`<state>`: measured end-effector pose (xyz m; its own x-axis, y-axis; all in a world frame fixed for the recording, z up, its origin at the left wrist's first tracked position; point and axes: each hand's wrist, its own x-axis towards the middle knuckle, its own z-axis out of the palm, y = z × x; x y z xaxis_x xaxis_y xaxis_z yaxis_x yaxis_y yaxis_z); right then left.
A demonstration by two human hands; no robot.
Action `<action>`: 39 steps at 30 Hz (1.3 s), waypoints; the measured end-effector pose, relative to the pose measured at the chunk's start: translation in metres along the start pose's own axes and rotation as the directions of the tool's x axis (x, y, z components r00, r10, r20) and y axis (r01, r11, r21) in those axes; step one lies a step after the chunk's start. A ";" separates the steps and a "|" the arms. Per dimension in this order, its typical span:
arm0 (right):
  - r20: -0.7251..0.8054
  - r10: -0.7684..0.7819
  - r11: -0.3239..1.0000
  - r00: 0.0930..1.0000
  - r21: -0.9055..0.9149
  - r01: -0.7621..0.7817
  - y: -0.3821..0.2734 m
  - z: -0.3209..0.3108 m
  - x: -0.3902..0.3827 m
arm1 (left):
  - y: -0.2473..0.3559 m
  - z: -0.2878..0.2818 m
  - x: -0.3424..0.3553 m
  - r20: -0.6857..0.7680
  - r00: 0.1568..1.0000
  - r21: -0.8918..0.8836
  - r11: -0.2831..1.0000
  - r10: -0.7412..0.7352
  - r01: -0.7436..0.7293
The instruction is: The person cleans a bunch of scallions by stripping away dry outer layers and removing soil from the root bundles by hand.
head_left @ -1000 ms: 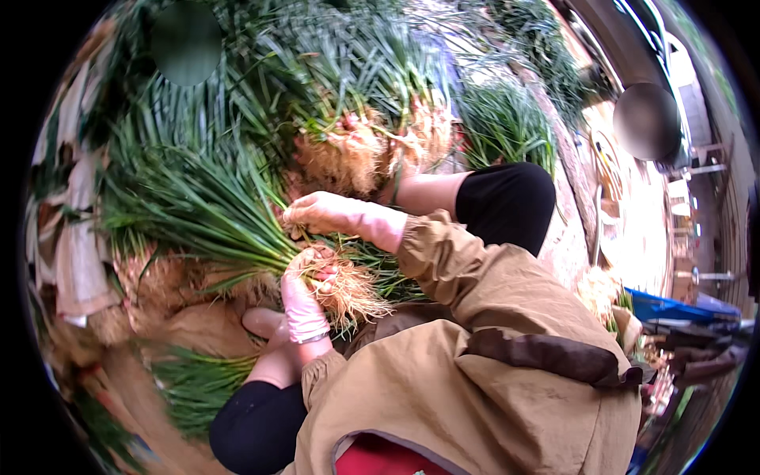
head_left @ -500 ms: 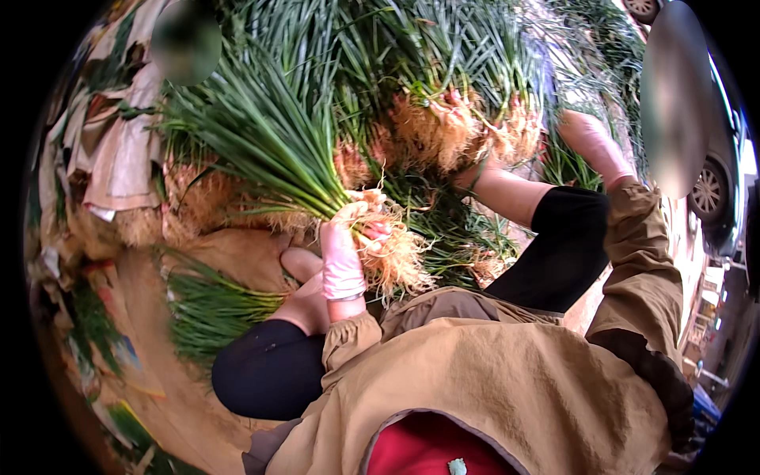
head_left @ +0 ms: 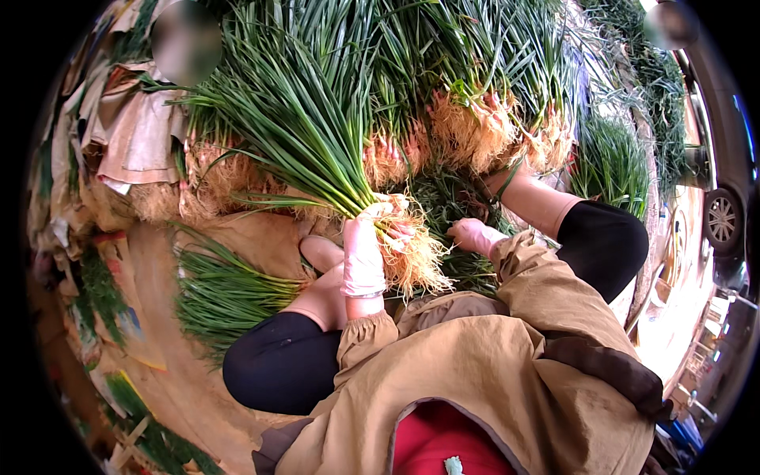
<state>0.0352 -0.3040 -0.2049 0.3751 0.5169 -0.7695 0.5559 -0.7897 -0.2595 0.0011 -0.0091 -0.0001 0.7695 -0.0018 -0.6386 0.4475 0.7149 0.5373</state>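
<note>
My left hand (head_left: 364, 239), in a pale pink glove, grips a bunch of long green onion stalks (head_left: 317, 154) near the base, its pale stringy roots (head_left: 416, 257) hanging out to the right. My right hand (head_left: 467, 233), also gloved, is low between my knees, just right of those roots, in a heap of dark green leaves (head_left: 447, 190); its fingers curl around something too hidden to name. More rooted bunches (head_left: 471, 127) lie in a row beyond my hands. A loose bunch (head_left: 218, 289) lies on brown sacking (head_left: 146, 293) beside my left knee.
My bent legs (head_left: 602, 241) frame the work area. Crumpled pale sacks (head_left: 127, 142) are piled at the left. More greens (head_left: 602, 166) spread along the right on pale sheeting, and a dark car (head_left: 720, 222) stands at the far right edge.
My right hand left the held bunch, swung out to the upper right, then came back down beside the roots. My left hand keeps its grip. The view has shifted.
</note>
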 end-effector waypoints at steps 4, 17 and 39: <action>0.054 0.037 0.999 0.998 -0.013 -0.036 -0.088 -0.164 -0.003 | 0.015 -0.013 -0.007 0.028 0.988 0.016 0.989 -0.150 0.149; -0.435 0.255 0.495 0.864 0.826 0.270 -0.055 -0.286 0.061 | 0.017 -0.002 -0.005 0.141 0.984 -0.142 0.981 -0.111 0.131; -0.444 -0.192 0.080 0.875 0.882 0.465 -0.116 -0.220 -0.032 | 0.005 0.011 0.005 -0.074 0.995 -0.021 0.997 -0.070 0.068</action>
<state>0.1216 -0.1563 -0.0219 0.5507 0.7507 -0.3648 -0.4352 -0.1147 -0.8930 0.0121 -0.0130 0.0056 0.7005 0.0004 -0.7136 0.4894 0.7276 0.4807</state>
